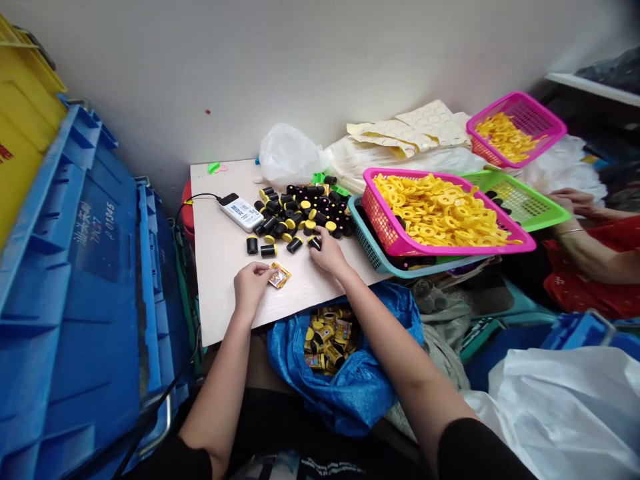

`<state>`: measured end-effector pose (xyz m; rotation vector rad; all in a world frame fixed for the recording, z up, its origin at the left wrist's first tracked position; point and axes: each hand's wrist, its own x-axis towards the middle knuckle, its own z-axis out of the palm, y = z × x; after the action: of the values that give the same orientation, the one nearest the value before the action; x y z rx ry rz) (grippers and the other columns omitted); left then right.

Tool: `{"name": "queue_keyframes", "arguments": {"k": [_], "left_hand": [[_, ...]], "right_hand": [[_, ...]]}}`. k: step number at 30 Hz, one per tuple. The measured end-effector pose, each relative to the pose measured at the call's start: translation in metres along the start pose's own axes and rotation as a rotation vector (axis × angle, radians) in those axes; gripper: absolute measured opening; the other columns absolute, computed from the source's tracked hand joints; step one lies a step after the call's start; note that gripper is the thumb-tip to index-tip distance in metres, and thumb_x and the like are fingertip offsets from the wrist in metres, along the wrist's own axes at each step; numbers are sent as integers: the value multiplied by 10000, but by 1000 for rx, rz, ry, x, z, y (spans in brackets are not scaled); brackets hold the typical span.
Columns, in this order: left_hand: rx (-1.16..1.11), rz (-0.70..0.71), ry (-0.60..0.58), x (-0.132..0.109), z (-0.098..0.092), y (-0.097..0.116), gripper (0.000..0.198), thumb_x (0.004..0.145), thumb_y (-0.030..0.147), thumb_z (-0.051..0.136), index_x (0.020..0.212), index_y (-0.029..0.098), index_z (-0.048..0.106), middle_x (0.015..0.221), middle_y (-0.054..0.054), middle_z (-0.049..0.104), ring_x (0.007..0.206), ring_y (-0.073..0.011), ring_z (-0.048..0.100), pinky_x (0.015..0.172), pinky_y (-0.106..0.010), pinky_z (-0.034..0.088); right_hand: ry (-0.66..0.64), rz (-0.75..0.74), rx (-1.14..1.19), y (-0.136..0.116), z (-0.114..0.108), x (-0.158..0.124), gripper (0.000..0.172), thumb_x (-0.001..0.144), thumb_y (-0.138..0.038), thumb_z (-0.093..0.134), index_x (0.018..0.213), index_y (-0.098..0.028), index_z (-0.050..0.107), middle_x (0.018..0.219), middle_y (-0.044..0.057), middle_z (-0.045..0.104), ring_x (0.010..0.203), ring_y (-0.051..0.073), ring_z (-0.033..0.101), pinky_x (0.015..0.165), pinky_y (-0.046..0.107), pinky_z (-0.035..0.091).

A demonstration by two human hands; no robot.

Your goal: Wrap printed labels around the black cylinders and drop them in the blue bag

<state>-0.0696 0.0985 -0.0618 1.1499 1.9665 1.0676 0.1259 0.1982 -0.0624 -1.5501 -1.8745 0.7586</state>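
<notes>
Blk short sleeves [473, 450] both arms; L hand [250, 281], R hand [329, 253] bare.

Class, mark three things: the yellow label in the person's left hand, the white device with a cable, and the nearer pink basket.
yellow label [279, 275]: head view, middle of its face.
white device [241, 212]: head view, its top face.
nearer pink basket [383, 223]: head view, its left wall.

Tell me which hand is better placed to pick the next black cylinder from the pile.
The right hand: its fingers rest on a black cylinder at the near edge of the pile. The left hand is further back on the board, pinching a yellow label.
</notes>
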Motion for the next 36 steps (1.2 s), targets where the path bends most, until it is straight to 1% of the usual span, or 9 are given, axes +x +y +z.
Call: {"name": "queue_keyframes", "arguments": {"k": [6, 10, 14, 18, 25, 27, 29, 32, 36], "left_hand": [[-19, 77, 21, 2, -5, -6, 136, 743, 288, 631, 775, 201, 731, 778, -36, 738, 740, -198, 666, 701, -300, 484], [-91, 252, 189, -5, -11, 2, 165, 747, 278, 628, 809, 180, 745, 943, -76, 735, 925, -219, 657, 843, -325, 491], [-299, 196, 50, -31, -15, 25, 258, 740, 348, 651, 898, 168, 747, 890, -68, 747, 819, -208, 678, 777, -329, 531], [-324, 228, -67, -47, -11, 37, 279, 730, 371, 670, 909, 172, 747, 905, -63, 750, 823, -208, 682, 775, -325, 536], [9, 208, 133, -10, -9, 21, 120, 692, 220, 674, 773, 189, 756, 1051, -92, 714, 1043, -258, 629, 945, -387, 469], [-38, 233, 151, -11, -13, 22, 151, 711, 247, 665, 812, 184, 758, 1068, -98, 708, 1052, -256, 625, 936, -383, 477], [-170, 231, 65, -21, -16, 28, 235, 750, 313, 643, 910, 179, 751, 1002, -90, 728, 966, -238, 658, 876, -371, 511], [-271, 266, -46, -38, -16, 37, 309, 757, 364, 653, 995, 186, 734, 988, -74, 737, 919, -222, 674, 837, -350, 527], [-127, 395, 92, -33, -10, 32, 229, 792, 311, 608, 949, 212, 743, 980, -54, 737, 942, -200, 668, 885, -331, 502]], "right_hand": [[-28, 307, 707, 2, -22, -36, 363, 630, -247, 549, 993, -231, 547, 890, -7, 551, 703, 142, 571, 670, 303, 495], [10, 390, 949, -8, -32, -59, 286, 576, -247, 573, 842, -223, 471, 821, -36, 552, 638, 111, 574, 577, 233, 449], [-112, 225, 870, -35, -39, -86, 253, 666, -357, 640, 823, -208, 509, 599, -61, 526, 525, 90, 497, 512, 204, 352], [-284, 129, 673, -57, -38, -99, 422, 708, -434, 673, 1046, -187, 615, 604, -55, 545, 491, 82, 459, 513, 221, 368], [-167, 262, 518, -47, -22, -87, 399, 765, -338, 661, 1107, -139, 612, 601, -54, 522, 473, 66, 478, 491, 197, 392], [-192, 235, 557, -48, -23, -87, 407, 745, -351, 683, 1091, -144, 624, 568, -62, 514, 460, 65, 471, 475, 190, 393], [-209, 183, 649, -53, -27, -89, 440, 710, -362, 713, 1093, -160, 636, 635, -42, 571, 468, 60, 475, 464, 188, 404], [-287, 145, 757, -59, -31, -91, 492, 675, -376, 742, 1119, -184, 648, 950, 34, 666, 496, 44, 495, 453, 193, 421], [-319, 176, 687, -55, -19, -84, 494, 681, -368, 743, 1123, -166, 656, 1093, 93, 660, 553, 63, 527, 431, 191, 424]]}}
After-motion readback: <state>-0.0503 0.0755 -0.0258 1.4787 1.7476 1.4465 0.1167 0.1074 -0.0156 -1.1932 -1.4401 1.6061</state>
